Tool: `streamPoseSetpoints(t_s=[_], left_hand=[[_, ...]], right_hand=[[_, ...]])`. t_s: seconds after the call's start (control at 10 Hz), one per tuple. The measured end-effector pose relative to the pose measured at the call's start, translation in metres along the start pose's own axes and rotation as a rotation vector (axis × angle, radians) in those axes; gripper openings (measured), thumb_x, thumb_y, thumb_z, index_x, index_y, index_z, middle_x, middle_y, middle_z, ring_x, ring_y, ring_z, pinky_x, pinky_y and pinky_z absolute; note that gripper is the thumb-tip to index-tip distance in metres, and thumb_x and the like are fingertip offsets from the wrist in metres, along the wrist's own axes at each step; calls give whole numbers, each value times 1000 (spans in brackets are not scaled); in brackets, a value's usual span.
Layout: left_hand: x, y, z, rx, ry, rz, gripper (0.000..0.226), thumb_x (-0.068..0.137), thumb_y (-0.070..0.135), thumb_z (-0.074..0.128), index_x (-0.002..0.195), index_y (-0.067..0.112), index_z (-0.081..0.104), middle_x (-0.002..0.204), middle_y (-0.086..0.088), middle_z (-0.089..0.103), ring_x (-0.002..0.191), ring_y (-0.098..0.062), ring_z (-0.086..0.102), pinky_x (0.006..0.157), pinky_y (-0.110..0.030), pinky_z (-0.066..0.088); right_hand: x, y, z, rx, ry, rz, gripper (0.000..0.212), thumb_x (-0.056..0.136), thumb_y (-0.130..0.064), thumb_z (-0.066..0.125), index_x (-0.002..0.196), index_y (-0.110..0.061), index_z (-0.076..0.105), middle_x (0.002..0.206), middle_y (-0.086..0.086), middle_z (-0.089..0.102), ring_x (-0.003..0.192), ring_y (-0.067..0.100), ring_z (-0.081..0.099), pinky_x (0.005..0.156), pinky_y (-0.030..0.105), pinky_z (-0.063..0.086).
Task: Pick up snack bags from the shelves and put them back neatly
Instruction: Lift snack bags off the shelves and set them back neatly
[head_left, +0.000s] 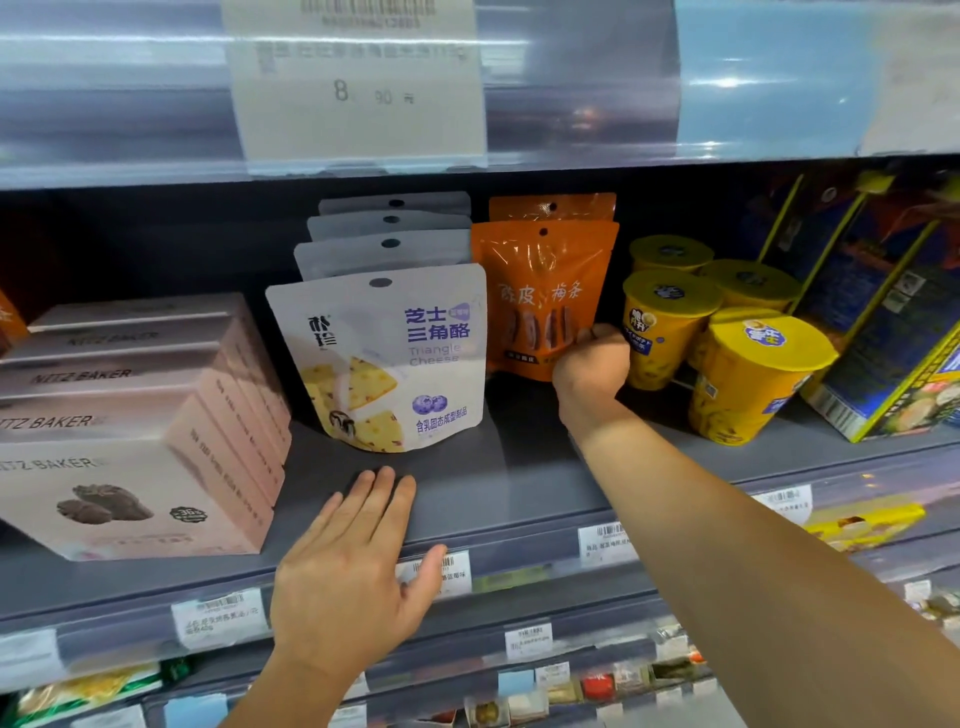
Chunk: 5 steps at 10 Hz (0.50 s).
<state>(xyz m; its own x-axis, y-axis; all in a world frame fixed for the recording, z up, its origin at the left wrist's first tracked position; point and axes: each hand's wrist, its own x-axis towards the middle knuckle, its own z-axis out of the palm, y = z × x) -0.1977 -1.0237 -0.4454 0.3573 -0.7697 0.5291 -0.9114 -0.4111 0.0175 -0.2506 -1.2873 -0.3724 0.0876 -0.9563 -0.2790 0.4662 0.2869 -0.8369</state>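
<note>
The left hand (353, 571) is laid flat on the front edge of the shelf (519, 467) in the lower centre of the frame. Its fingers are straight and close together, the thumb is spread over the price rail, and nothing is held by it. Just beyond its fingertips, the front white cheese bag (384, 358) is stood upright at the head of a row of like bags. Further in, right of centre, the right hand (592, 366) is curled round the lower right corner of the front orange snack bag (540, 291). That bag is stood upright on the shelf just beside the white bag, with a second orange bag close behind it. Yellow cups (665, 322) are grouped just to the right of the hand.

The main risk is judged to lie in that narrow gap. If the orange bag is drawn out at an angle, the nearest cup could be knocked over by the knuckles or wrist. The rear orange bag, once left unsupported, could be tipped forward. A corner grip on slick film might also be lost, and the bag dropped.
</note>
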Motion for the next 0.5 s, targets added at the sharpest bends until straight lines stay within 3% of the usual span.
streamPoseSetpoints(t_s=[0.1, 0.2, 0.3, 0.4, 0.5], left_hand=[[0, 0, 0, 2, 6, -1, 63, 94, 52, 33, 121, 6, 67, 124, -15, 66, 113, -28, 65, 98, -43, 48], [0, 1, 0, 4, 10, -4, 64, 94, 52, 33, 121, 6, 67, 124, -14, 66, 113, -28, 65, 98, -42, 48], [1, 1, 0, 5, 7, -5, 64, 94, 52, 32, 121, 6, 67, 123, -14, 67, 113, -27, 65, 98, -42, 47], [1, 1, 0, 8, 13, 1, 62, 93, 51, 35, 121, 6, 67, 123, -14, 67, 113, -28, 65, 98, -43, 48], [1, 1, -2, 4, -10, 0, 62, 93, 51, 36, 120, 5, 68, 122, -14, 68, 112, -28, 66, 98, -42, 49]], right_hand=[[6, -5, 0, -56, 45, -11, 32, 88, -3, 53, 65, -23, 44, 67, -3, 51, 64, 14, 50, 67, 27, 46], [5, -8, -4, -408, 99, -194, 22, 93, -9, 49, 74, -20, 51, 75, -1, 56, 66, 14, 55, 63, 24, 46], [16, -3, -13, -511, 151, -254, 16, 97, -14, 45, 91, -12, 59, 95, 8, 64, 80, 19, 62, 64, 26, 47], [18, -2, -14, -791, 74, -356, 24, 92, -6, 52, 114, 2, 61, 114, 20, 65, 103, 32, 63, 84, 34, 51], [16, -2, -16, -913, 103, -343, 29, 98, -14, 49, 122, 0, 57, 123, 16, 64, 114, 31, 60, 83, 28, 43]])
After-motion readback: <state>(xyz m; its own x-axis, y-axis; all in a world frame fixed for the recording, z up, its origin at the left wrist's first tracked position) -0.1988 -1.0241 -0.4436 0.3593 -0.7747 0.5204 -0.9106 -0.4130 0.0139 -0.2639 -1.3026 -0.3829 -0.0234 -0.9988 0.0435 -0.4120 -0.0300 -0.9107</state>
